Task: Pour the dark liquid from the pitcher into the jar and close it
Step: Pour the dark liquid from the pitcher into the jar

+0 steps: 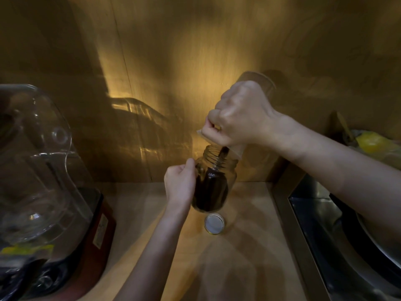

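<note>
Countertop [238, 246]: jar [213, 183] beside left hand [180, 183]

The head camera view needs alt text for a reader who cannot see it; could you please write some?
The right hand tips a clear pitcher, pouring dark liquid into an open glass jar steadied by the left hand on a wooden counter. The jar's lid lies just in front of it.

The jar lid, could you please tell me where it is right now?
The jar lid lies on the wooden counter, just in front of the jar.
</note>
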`<act>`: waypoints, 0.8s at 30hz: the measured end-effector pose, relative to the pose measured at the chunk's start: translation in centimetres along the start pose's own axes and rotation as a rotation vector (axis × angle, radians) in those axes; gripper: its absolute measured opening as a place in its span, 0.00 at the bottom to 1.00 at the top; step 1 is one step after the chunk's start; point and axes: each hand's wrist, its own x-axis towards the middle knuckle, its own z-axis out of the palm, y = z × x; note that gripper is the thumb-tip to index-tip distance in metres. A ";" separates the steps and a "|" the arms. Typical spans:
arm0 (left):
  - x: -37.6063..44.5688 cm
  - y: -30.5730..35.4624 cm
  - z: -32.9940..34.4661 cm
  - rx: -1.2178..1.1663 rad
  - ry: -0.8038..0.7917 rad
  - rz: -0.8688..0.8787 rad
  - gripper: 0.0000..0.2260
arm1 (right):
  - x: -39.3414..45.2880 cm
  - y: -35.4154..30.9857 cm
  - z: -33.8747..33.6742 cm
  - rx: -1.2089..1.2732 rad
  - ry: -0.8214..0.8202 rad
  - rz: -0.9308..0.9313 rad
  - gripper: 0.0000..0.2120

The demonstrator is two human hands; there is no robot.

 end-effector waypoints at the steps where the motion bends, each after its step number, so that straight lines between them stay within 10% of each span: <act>1: -0.1 -0.1 0.0 0.002 -0.002 0.002 0.20 | 0.0 -0.1 0.0 0.000 -0.002 -0.018 0.17; 19: -0.2 -0.3 0.0 -0.019 0.000 0.021 0.19 | 0.2 -0.6 -1.0 0.049 0.046 -0.022 0.17; 24: -0.6 -1.5 -0.5 -0.084 0.012 -0.030 0.19 | -0.9 -0.7 -0.9 0.180 0.108 0.285 0.18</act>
